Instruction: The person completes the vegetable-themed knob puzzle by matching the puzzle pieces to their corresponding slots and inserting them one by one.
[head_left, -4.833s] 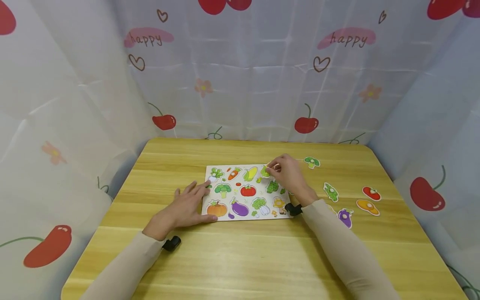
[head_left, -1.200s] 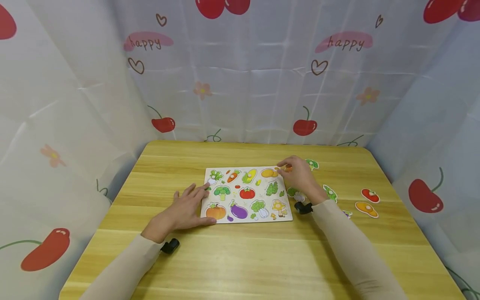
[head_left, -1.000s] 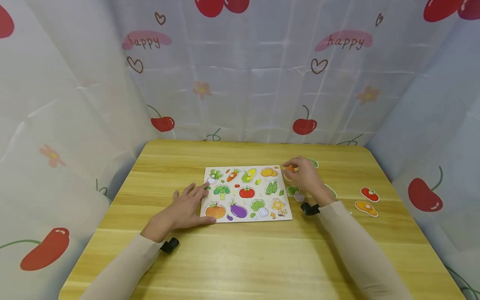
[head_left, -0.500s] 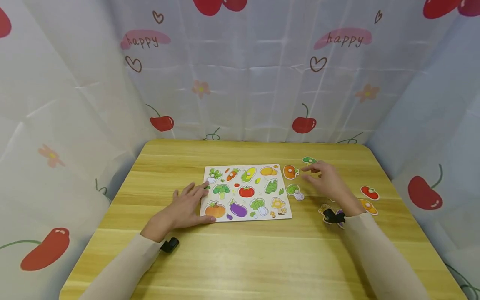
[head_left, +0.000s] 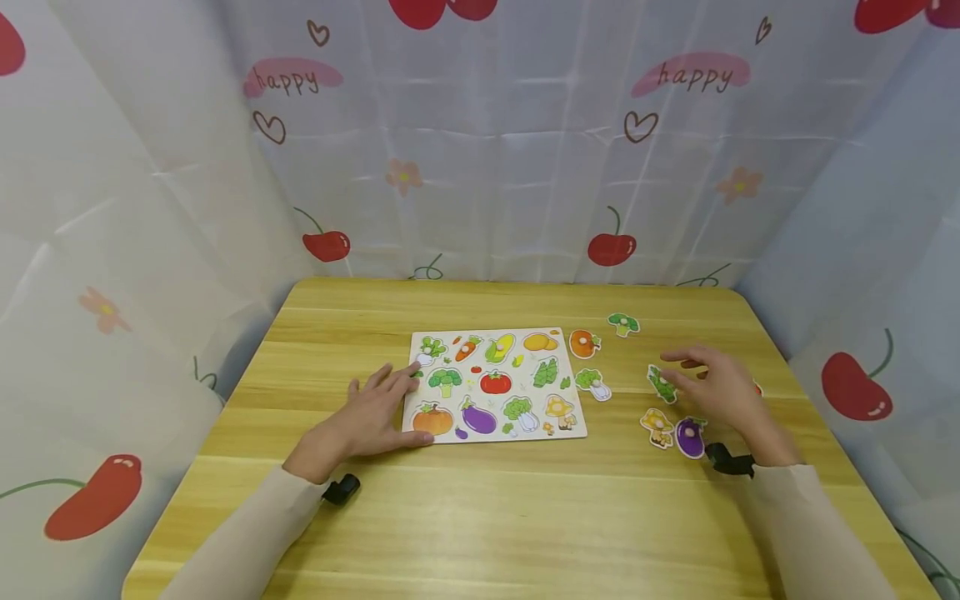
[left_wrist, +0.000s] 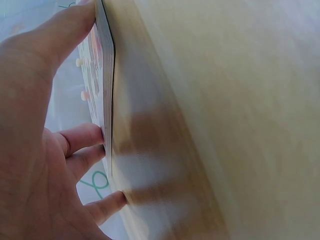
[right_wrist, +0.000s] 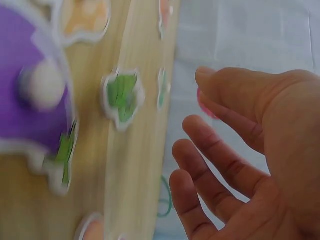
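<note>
My left hand (head_left: pixel 367 417) rests on the left edge of a white vegetable puzzle board (head_left: pixel 468 396), fingers spread and thumb at the near corner. In the left wrist view its fingertips lie at the board's edge. My right hand (head_left: pixel 720 396) hovers over loose knobbed pieces at the right, fingers loosely bent and holding nothing. Nearest to it are a green leafy piece (head_left: pixel 662 384) and an eggplant piece (head_left: pixel 690 437); a mushroom piece (head_left: pixel 657 427) lies beside the eggplant. The hand hides most of the tomato piece (head_left: pixel 758 389) and all of the potato piece.
Along the board's right side lie a pumpkin piece (head_left: pixel 583 343) and a bok choy piece (head_left: pixel 593 384). A broccoli piece (head_left: pixel 623 324) lies farther back. Knobbed radish (head_left: pixel 431 351), carrot (head_left: pixel 467 348) and corn (head_left: pixel 500 348) pieces sit in the board. A printed curtain surrounds the wooden table (head_left: pixel 480 517).
The right hand held a green piece over the board's far right corner earlier. It later let go of the pumpkin piece beside the board, then moved right. The left hand stayed.
</note>
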